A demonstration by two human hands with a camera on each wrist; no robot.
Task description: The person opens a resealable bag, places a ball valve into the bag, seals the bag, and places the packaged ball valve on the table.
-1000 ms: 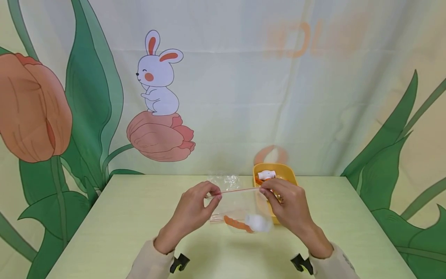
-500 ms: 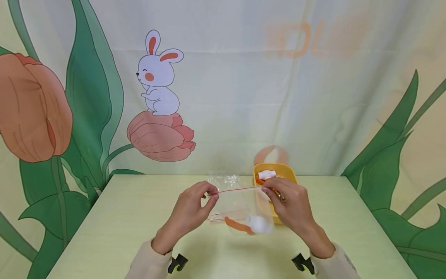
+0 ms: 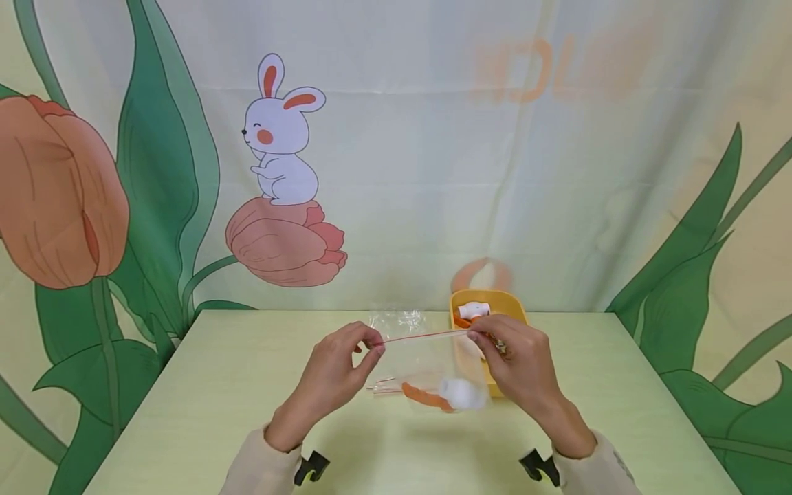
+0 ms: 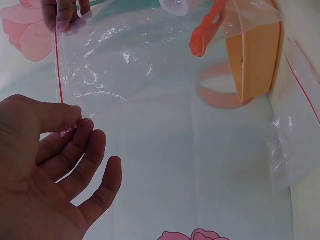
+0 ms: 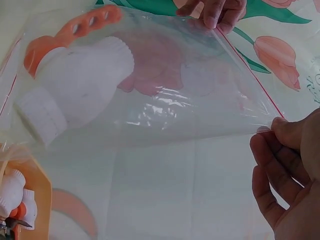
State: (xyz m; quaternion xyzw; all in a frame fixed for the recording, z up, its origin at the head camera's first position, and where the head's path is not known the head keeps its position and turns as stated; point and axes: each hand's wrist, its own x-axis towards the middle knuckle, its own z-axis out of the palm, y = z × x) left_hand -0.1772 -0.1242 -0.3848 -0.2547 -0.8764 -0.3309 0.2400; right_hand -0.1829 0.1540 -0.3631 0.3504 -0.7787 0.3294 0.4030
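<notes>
Between my two hands a clear zip bag (image 5: 165, 107) with a red seal line hangs stretched by its top edge. My left hand (image 3: 337, 364) pinches one end of the seal between thumb and forefinger; my right hand (image 3: 516, 354) pinches the other end. Low in the bag lie a white plastic fitting (image 5: 87, 82) with ribbed ends and an orange strip (image 5: 90, 25) with holes along it. In the left wrist view, the orange strip (image 4: 206, 31) shows near the bag's bottom.
Behind my right hand stands a yellow tray (image 3: 516, 302) holding another white fitting (image 3: 474, 310) and orange parts. More clear bags (image 3: 388, 388) lie on the pale green table (image 3: 229, 385), partly behind the held bag. A printed curtain (image 3: 396, 172) hangs at the back.
Both hands have moved slightly apart, the left one leftward and the right one rightward, with the grip kept. The bag and its contents have shifted a little to the right.
</notes>
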